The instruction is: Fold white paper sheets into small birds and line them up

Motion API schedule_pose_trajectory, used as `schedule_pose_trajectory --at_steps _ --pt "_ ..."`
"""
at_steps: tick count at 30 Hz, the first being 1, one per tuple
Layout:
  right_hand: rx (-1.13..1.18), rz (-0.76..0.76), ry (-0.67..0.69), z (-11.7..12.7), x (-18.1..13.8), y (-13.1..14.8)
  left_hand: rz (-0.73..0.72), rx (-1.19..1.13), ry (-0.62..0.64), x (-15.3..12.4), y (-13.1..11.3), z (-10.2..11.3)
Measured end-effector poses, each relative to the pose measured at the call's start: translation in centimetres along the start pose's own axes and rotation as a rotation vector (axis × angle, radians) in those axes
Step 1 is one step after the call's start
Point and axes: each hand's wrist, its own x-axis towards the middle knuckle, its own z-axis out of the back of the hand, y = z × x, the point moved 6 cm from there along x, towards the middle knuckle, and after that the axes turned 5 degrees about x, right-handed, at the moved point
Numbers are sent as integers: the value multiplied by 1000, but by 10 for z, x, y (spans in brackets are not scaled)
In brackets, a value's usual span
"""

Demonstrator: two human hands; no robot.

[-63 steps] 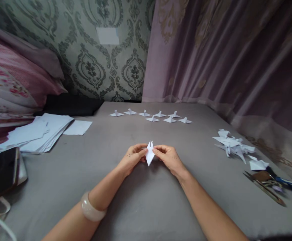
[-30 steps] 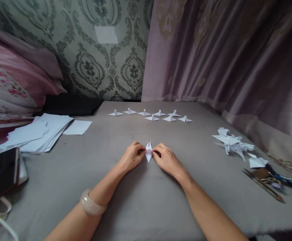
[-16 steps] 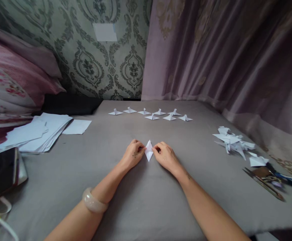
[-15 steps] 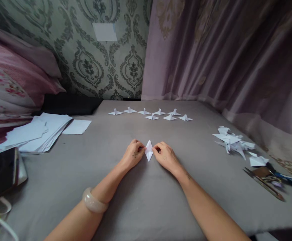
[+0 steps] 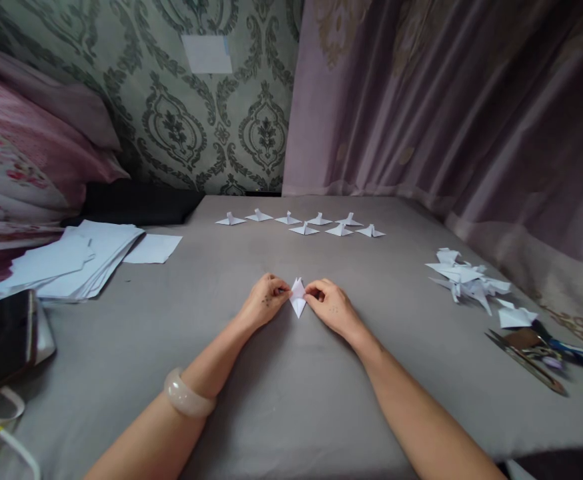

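Observation:
A small white folded paper piece [image 5: 298,297] lies on the grey cloth surface [image 5: 291,387] between my two hands. My left hand [image 5: 265,300] pinches its left edge with curled fingers. My right hand [image 5: 330,306] pinches the right edge in the same way. Both hands rest low on the cloth. A pale bangle [image 5: 186,398] sits on my left wrist.
Several finished folded paper figures [image 5: 304,224] stand in two rows at the far side. A stack of white sheets [image 5: 79,257] lies at the left, a heap of folded paper [image 5: 466,280] at the right, scissors [image 5: 546,357] beyond it. A dark phone [image 5: 1,340] rests at the left edge.
Both hands lowered the folded paper from a raised hold down onto the cloth and now press it there, fingers closing in on its sides.

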Motion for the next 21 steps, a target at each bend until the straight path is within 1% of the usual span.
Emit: schedule_pose_trajectory --at_steps 10,16,21 --pt "-28 13 12 3 -3 4 -21 -45 8 -1 3 0" --pt "-95 16 24 4 -3 6 -31 -75 22 -3 1 -1" --pt "-62 16 58 5 -4 7 -59 -40 21 -4 2 -3"
